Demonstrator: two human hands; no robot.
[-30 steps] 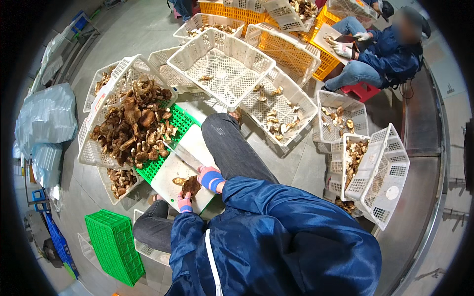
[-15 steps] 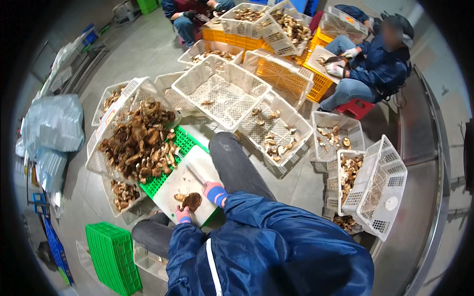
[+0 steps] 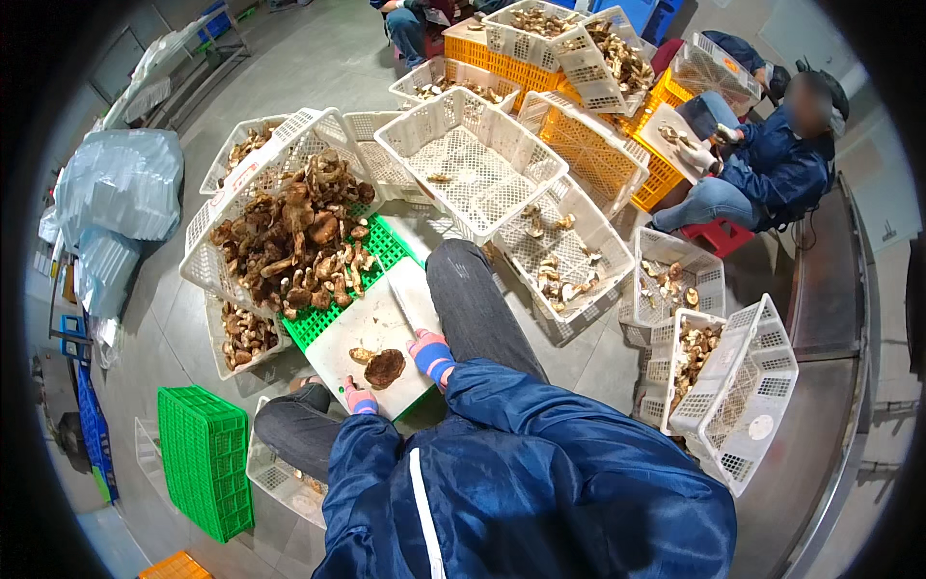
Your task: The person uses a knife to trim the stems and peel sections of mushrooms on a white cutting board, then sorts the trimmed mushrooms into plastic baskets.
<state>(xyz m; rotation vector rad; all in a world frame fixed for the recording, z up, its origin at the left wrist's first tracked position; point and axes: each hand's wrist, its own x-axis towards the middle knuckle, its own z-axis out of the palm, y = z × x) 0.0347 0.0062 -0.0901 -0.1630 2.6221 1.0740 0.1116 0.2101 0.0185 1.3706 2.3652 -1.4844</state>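
A white cutting board [image 3: 338, 349] lies in front of me between my knees. On it rests a dark brown mushroom cap [image 3: 385, 369], with a small pale mushroom piece [image 3: 362, 355] beside it. My left hand [image 3: 361, 397] is at the board's near edge just below the cap, fingers apart and holding nothing. My right hand [image 3: 428, 351] is closed round the handle of a knife [image 3: 404, 307], whose pale blade points away over the board's right side. Beyond the board, a heap of brown mushrooms [image 3: 289, 232] spills from a tipped white crate [image 3: 207, 253] onto a green crate [image 3: 386, 241].
White crates [image 3: 463, 154] with mushrooms stand ahead and to the right. A green crate [image 3: 203, 463] stands at my left. At the far right a co-worker [image 3: 772, 159] sits on a red stool [image 3: 716, 237], gloved hands over a board. Plastic-wrapped bundles [image 3: 121, 183] are at left.
The mushroom cap that my left hand held now lies on the board, the hand slightly apart from it. My right hand keeps the knife. The whole view has shifted.
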